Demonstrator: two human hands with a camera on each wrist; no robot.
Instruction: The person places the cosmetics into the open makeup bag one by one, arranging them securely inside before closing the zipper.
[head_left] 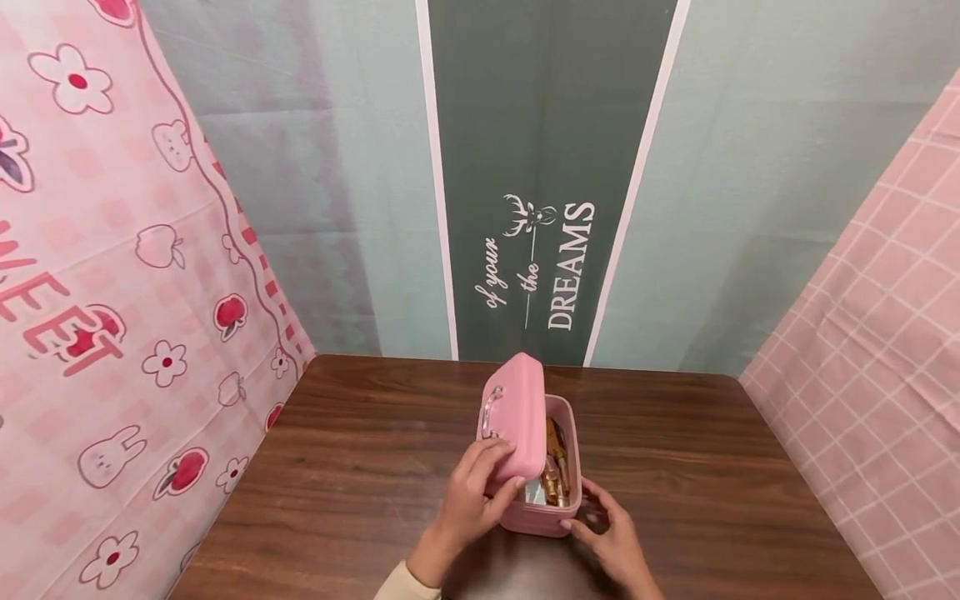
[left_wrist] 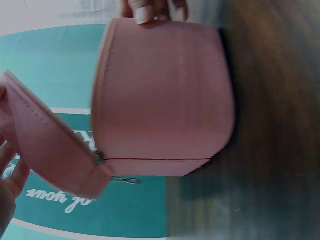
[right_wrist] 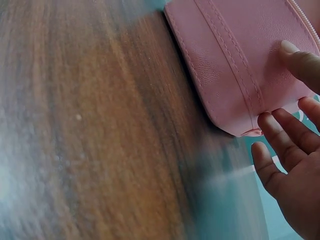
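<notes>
A pink zip case point(head_left: 536, 523) stands on the table with its lid point(head_left: 522, 417) tilted up to the left. My left hand point(head_left: 474, 493) grips the near edge of that lid, below a clear carry handle point(head_left: 488, 411). At the near right corner, my right hand point(head_left: 611, 537) holds the case body, thumb on the front and fingertips along the side. Inside lie several gold and brown slender items point(head_left: 558, 471) and something pale point(head_left: 535, 492); the lid hides part of the contents. Stitching shows on the case wall point(right_wrist: 225, 55) in the right wrist view.
The dark wooden table point(head_left: 360, 467) reaches back to a green curtain point(head_left: 540, 108) with printed lettering. Pink patterned cloth point(head_left: 120, 317) hangs on the left, and pink checked cloth point(head_left: 885, 350) on the right.
</notes>
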